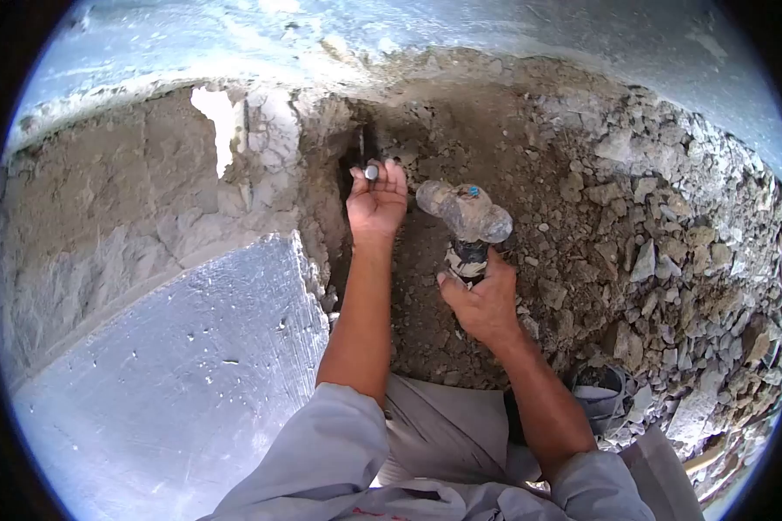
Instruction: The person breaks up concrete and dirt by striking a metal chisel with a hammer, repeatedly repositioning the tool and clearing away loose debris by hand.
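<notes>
My left hand (377, 208) is closed around a metal chisel (371, 173), whose round end faces me between the fingers. The chisel's dark shaft points away into a shadowed gap at the side of the dug-out hollow (426, 130), and its tip is hidden there. In my right hand (487, 300) is a dusty hammer (471, 214), gripped by the handle just below its heavy head. The hammer head is to the right of the chisel and apart from it.
A broken masonry edge (274, 148) borders the hollow on the left, above a smooth grey slab (191, 347). Loose stone rubble (643, 269) covers the right side. A shoe (598, 395) rests among the stones. A pale curved surface (495, 30) runs along the top.
</notes>
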{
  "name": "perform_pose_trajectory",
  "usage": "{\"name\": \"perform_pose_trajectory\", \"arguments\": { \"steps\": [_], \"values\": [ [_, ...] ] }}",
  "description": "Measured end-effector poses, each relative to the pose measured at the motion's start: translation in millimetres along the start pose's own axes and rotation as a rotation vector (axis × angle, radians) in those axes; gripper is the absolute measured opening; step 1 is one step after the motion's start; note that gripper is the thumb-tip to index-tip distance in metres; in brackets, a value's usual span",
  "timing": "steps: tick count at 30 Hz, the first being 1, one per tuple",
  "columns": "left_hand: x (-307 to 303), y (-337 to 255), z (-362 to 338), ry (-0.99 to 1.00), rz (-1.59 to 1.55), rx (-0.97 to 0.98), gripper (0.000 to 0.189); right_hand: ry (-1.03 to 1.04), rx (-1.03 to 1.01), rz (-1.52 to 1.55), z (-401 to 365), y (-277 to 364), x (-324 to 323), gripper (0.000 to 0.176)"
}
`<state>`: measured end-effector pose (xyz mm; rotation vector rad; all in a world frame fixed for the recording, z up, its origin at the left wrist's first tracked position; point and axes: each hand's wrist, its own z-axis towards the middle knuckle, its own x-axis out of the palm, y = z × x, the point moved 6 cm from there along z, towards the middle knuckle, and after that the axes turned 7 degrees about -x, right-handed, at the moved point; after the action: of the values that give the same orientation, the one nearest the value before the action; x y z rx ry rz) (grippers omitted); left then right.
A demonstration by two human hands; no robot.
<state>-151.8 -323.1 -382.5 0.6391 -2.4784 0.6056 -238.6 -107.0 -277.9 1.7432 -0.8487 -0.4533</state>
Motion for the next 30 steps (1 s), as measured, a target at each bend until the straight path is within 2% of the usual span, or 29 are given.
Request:
{"name": "perform_pose_trajectory", "arguments": {
  "steps": [4,7,10,13,14,17,20,23,24,27,28,29,30],
  "values": [
    [-4.2,-6.1,1.4,-0.099,-0.035,0.05,0.03,-0.053,-0.045,-0.007,14.5,20.0,4.2,0.027],
    [-3.5,-6.6,4.3,-0.102,-0.02,0.01,0.031,-0.108,-0.389,0.009,30.3,42.8,16.6,0.024],
    [-3.5,-9.7,7.1,-0.09,-0.061,0.008,0.033,-0.186,-0.317,0.152,46.1,36.3,40.6,0.023],
    [-12.3,-12.8,15.7,-0.083,0.045,0.011,0.033,0.119,-0.034,-0.351,71.7,-10.8,68.0,0.023],
    [-12.8,-14.2,16.2,-0.097,0.078,0.031,0.033,0.14,0.016,-0.314,74.3,-21.0,71.1,0.026],
    [-15.5,-15.3,21.5,-0.082,0.075,0.011,0.031,0.042,-0.067,-0.31,62.2,-7.0,62.1,0.02],
    [-19.3,-13.4,21.2,-0.079,0.01,-0.029,0.029,-0.061,-0.225,-0.026,44.7,7.0,52.0,0.016],
    [-13.2,-9.1,15.5,-0.112,-0.032,-0.03,0.029,-0.25,-0.543,-0.12,41.3,6.5,55.8,0.013],
    [-17.6,-11.3,18.1,-0.107,-0.011,-0.026,0.028,-0.157,-0.38,-0.018,48.4,0.0,61.5,0.018],
    [-33.2,-12.4,25.0,-0.156,0.015,0.025,0.037,0.251,0.074,-0.445,78.2,-33.9,77.8,0.026],
    [-40.5,-14.3,29.8,-0.179,0.014,0.053,0.042,0.286,0.064,-0.523,77.9,-33.7,77.5,0.032],
    [-48.4,-7.6,34.3,-0.156,0.247,0.064,0.044,0.27,0.057,-0.505,75.6,-33.3,74.4,0.032],
    [-72.9,2.9,56.3,0.075,0.363,0.162,0.044,0.264,0.065,-0.488,67.1,-29.5,69.5,0.032]
  ]
}}
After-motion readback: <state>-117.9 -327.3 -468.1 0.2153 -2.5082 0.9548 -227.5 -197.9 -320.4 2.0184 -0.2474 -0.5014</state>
